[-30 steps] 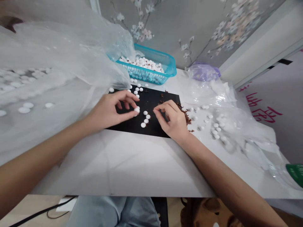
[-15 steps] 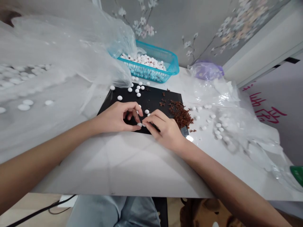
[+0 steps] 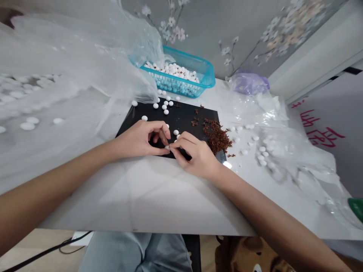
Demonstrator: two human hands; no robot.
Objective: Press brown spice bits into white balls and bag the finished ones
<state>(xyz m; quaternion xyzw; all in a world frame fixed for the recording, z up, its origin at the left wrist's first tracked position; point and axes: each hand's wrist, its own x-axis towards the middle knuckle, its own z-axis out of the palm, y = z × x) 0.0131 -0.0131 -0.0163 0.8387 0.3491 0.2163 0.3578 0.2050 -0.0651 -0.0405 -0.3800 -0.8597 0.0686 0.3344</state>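
Trousers (image 3: 119, 252): grey-blue, below the table's near edge.
Under-table items: black cable (image 3: 51, 252) low at left; brown plush-like object (image 3: 253, 255) low at right, partly cut off.
Table (image 3: 153, 196): white, faint grey veining.
Right hand (image 3: 171, 146): narrow pinch, thumb and fingertips together against the white ball; cannot tell whether anything sits between them.
Left hand (image 3: 168, 143): holds the white ball between thumb and a fingertip; index finger arched above.
White ball (image 3: 167, 148): in the fingers, over the board's near edge, between the 2 hands; largely hidden.
Black board (image 3: 187, 117): flat on the table, slightly back from its near edge.
Brown bits (image 3: 217, 138): spiky heap across the board's right edge, spilling onto the table; a few strays toward the board's far right corner.
Loose balls (image 3: 166, 112): cluster at the board's far edge, left part; at least 2 more beside the right fingertips.
Bottle (image 3: 334, 207): clear, green part, at the table's right edge.
Clear plastic (image 3: 266, 113): table's right side, balls about it.
Big clear bag (image 3: 85, 64): table's left side, balls showing through; overlaps the basket's left end.
Blue basket (image 3: 206, 84): table's far edge, many balls inside, brown flecks among them.
Purple bag (image 3: 249, 84): far edge, right of the basket.
Wall (image 3: 204, 26): grey, blossom print.
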